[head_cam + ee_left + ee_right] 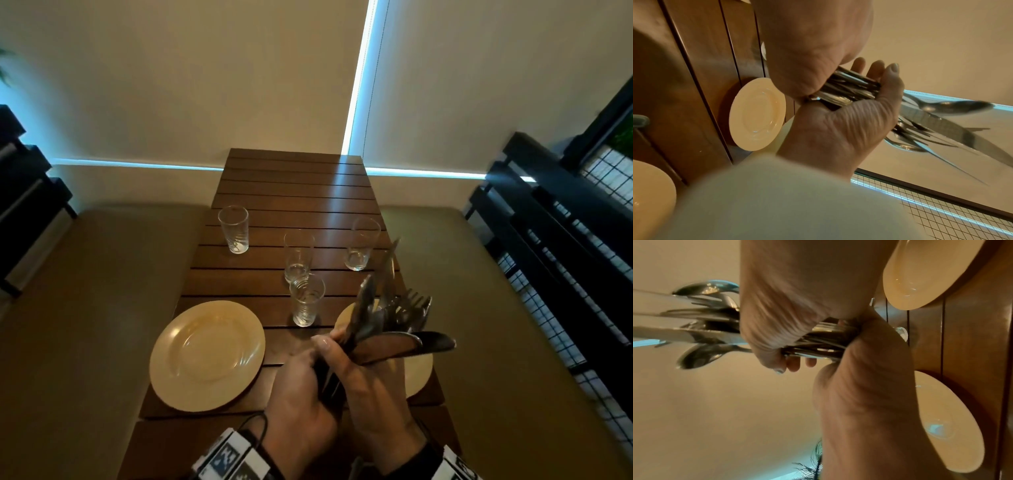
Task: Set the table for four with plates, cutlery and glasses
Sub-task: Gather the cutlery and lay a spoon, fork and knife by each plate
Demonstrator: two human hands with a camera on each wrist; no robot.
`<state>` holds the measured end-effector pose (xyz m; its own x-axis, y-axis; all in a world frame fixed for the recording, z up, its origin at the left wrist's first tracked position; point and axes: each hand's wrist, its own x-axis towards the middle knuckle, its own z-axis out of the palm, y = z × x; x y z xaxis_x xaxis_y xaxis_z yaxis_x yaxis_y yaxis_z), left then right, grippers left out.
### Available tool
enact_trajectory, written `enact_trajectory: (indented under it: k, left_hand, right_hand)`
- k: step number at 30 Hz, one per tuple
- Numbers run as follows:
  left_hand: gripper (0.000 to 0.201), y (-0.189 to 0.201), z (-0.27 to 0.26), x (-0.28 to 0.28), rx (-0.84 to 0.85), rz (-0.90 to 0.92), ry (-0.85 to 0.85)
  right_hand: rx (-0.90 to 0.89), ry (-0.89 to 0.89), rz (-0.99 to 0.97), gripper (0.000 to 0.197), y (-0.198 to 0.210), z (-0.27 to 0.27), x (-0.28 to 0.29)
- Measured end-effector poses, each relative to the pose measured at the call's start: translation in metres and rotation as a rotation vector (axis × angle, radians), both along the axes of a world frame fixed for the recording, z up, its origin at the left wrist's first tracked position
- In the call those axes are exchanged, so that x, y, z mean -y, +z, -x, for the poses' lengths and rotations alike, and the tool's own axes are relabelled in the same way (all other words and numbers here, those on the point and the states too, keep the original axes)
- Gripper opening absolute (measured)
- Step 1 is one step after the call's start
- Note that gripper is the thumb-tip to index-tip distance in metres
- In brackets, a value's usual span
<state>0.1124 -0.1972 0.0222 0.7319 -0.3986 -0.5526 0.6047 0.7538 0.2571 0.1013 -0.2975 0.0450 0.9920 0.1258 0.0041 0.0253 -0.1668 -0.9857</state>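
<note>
Both hands hold one bundle of knives, forks and spoons [387, 318] above the near right of the wooden slat table [294, 185]. My left hand [301, 401] grips the handle ends. My right hand [363, 377] grips higher up, near the heads. The left wrist view shows the left hand [807, 48], the right hand [838, 129] and the bundle [849, 87]. One cream plate [207, 354] lies at the near left. Another plate [418, 373] is partly hidden under the cutlery. Several empty glasses stand mid-table, the nearest glass [306, 299] between the plates.
Padded benches run along the left [85, 325] and right [496, 308] of the table. A dark slatted rail with wire mesh [565, 240] rises beyond the right bench. The table's far end meets a wall of pale blinds [205, 85].
</note>
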Motion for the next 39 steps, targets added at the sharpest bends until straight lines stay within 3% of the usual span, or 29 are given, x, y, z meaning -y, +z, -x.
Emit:
enact_trajectory:
  k: [6, 9, 12, 14, 16, 18, 20, 22, 26, 30, 34, 39]
  left_hand:
    - [0.042, 0.004, 0.004, -0.003, 0.036, -0.079, -0.023]
    - [0.04, 0.001, 0.004, -0.005, -0.001, -0.16, -0.104]
    - [0.046, -0.015, 0.011, -0.016, 0.069, -0.374, -0.289]
    - [0.039, -0.03, 0.018, -0.027, 0.261, -0.785, -0.432]
    - [0.021, -0.052, 0.03, -0.036, 0.629, -1.265, -0.685]
    - [0.016, -0.073, 0.043, -0.032, 1.017, -1.452, -1.047]
    - [0.026, -0.089, 0.057, -0.022, 1.355, -1.433, -1.388]
    - [0.036, -0.102, 0.066, -0.01, 1.63, -1.406, -1.584]
    - [0.033, -0.118, 0.07, 0.003, 1.979, -1.416, -1.641]
    - [0.011, -0.123, 0.065, 0.002, 2.184, -1.407, -1.602]
    - [0.011, -0.129, 0.058, -0.001, 2.23, -1.422, -1.647]
    - [0.009, -0.119, 0.058, -0.007, 2.261, -1.569, -1.65]
  right_hand:
    - [0.059, -0.234, -0.289, 0.003, 0.016, -0.005, -0.013]
    - [-0.12, -0.334, -0.362, 0.021, 0.014, -0.012, -0.013]
    - [-0.302, -0.404, -0.418, 0.023, 0.005, -0.015, 0.004]
    - [-0.392, -0.404, -0.41, 0.022, -0.005, -0.007, 0.025]
    - [-0.469, -0.407, -0.383, 0.018, -0.015, 0.006, 0.047]
    - [-0.54, -0.416, -0.358, 0.018, -0.024, 0.022, 0.066]
    - [-0.606, -0.42, -0.352, 0.019, -0.032, 0.037, 0.078]
    - [-0.656, -0.422, -0.36, 0.026, -0.038, 0.05, 0.086]
    - [-0.711, -0.432, -0.389, 0.033, -0.046, 0.068, 0.095]
    - [-0.742, -0.463, -0.423, 0.032, -0.052, 0.075, 0.099]
    - [-0.74, -0.44, -0.462, 0.033, -0.051, 0.075, 0.103]
    - [-0.739, -0.38, -0.486, 0.038, -0.047, 0.071, 0.109]
